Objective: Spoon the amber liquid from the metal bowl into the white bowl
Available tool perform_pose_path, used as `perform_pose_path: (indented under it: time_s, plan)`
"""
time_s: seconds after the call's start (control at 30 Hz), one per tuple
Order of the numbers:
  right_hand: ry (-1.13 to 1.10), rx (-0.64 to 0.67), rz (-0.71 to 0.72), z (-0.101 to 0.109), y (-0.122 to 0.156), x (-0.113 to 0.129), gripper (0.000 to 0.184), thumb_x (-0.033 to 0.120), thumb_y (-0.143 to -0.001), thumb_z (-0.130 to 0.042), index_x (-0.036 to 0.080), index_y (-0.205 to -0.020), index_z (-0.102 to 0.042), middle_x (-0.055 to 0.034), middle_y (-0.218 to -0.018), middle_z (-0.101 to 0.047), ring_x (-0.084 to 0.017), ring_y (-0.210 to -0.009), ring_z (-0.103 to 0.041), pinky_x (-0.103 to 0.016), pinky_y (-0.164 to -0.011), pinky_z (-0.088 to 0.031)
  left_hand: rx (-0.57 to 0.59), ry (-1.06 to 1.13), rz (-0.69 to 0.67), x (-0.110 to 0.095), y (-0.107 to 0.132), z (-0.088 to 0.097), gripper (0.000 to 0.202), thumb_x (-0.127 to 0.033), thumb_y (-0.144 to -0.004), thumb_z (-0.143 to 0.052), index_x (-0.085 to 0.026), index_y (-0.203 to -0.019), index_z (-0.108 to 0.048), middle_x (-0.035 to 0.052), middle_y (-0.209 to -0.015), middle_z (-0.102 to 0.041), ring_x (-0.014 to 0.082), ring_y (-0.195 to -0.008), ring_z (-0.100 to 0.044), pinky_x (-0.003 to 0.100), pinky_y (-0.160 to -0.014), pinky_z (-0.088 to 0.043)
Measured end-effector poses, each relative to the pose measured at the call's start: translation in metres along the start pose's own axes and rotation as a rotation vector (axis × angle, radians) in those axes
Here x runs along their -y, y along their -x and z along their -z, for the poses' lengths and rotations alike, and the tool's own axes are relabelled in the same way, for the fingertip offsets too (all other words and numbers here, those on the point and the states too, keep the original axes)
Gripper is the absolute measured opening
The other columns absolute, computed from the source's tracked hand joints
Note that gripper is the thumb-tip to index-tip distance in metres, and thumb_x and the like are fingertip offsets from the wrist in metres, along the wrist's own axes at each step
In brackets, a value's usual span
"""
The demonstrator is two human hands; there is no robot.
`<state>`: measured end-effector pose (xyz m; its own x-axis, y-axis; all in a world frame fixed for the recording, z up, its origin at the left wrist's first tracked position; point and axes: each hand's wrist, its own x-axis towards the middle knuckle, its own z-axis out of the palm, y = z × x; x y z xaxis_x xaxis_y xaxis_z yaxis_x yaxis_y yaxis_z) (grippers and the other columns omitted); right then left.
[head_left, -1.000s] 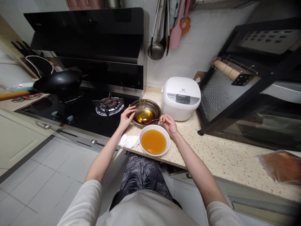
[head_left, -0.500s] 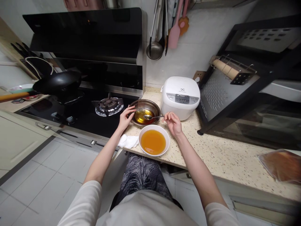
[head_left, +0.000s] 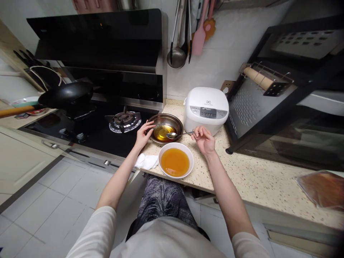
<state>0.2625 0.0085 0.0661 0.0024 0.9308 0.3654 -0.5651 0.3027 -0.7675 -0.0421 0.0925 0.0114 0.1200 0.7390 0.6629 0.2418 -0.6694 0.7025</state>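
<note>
A metal bowl (head_left: 178,121) on the counter holds clear yellow oil-like liquid (head_left: 162,133). On its left rim rests my left hand (head_left: 144,134), its thumb and fingers gripping the edge. My right hand (head_left: 203,139) pinches the handle end of a metal spoon (head_left: 185,134) to the right of the bowl. The spoon's head is over the liquid inside the bowl; whether it touches the liquid I cannot tell. Nearer to me stands a white bowl (head_left: 191,165) filled with orange-brown liquid (head_left: 175,162).
A white rice cooker (head_left: 206,109) stands behind my right hand. Left of the metal bowl is a gas burner (head_left: 125,121), with a black wok (head_left: 67,94) farther left. A white cloth (head_left: 147,161) lies by the counter edge. A black rack (head_left: 268,89) rises at the right.
My right hand has moved a little to the right, drawing the spoon the same way within the metal bowl. My left hand has stayed on the rim.
</note>
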Motion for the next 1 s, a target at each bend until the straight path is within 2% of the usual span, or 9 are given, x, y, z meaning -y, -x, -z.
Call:
perform_pose_path:
  time_s: [0.2,0.47,0.7,1.0]
  plan:
    - [-0.023,0.067,-0.051,0.0,0.002,0.006,0.039,0.04,-0.084,-0.068,0.022,-0.058,-0.046,-0.0014,-0.062,-0.037,-0.017,-0.06,-0.035,-0.03,-0.052,-0.033,-0.004,0.003,0.003,-0.002,0.0,0.0,0.023,-0.038,-0.094,-0.064,-0.023,-0.107,-0.076,0.0087,-0.134,-0.067,0.0276,-0.138,-0.054,0.056,-0.125,-0.032]
    - [0.025,0.173,-0.113,-0.002,0.006,0.008,0.04,0.041,-0.085,-0.068,0.021,-0.056,-0.049,-0.0015,-0.058,-0.038,-0.018,-0.059,-0.037,-0.032,-0.053,-0.034,-0.004,0.005,0.016,-0.001,0.0,0.0,0.024,-0.04,-0.094,-0.065,-0.023,-0.107,-0.076,0.0086,-0.134,-0.067,0.0273,-0.139,-0.054,0.055,-0.125,-0.033]
    - [0.167,0.275,-0.124,-0.002,0.011,0.017,0.043,0.05,-0.084,-0.07,0.022,-0.057,-0.051,-0.0017,-0.056,-0.041,-0.018,-0.056,-0.04,-0.034,-0.054,-0.036,-0.003,-0.005,0.004,-0.002,0.0,0.001,0.024,-0.04,-0.094,-0.064,-0.023,-0.107,-0.076,0.0081,-0.133,-0.067,0.0269,-0.138,-0.054,0.055,-0.126,-0.033]
    - [0.205,0.258,-0.082,-0.002,0.013,0.023,0.044,0.052,-0.083,-0.071,0.023,-0.056,-0.052,-0.0014,-0.055,-0.041,-0.018,-0.055,-0.04,-0.035,-0.053,-0.037,0.001,-0.013,-0.001,0.0,-0.001,0.001,0.025,-0.042,-0.095,-0.064,-0.024,-0.106,-0.076,0.0081,-0.133,-0.067,0.0268,-0.14,-0.053,0.055,-0.126,-0.032]
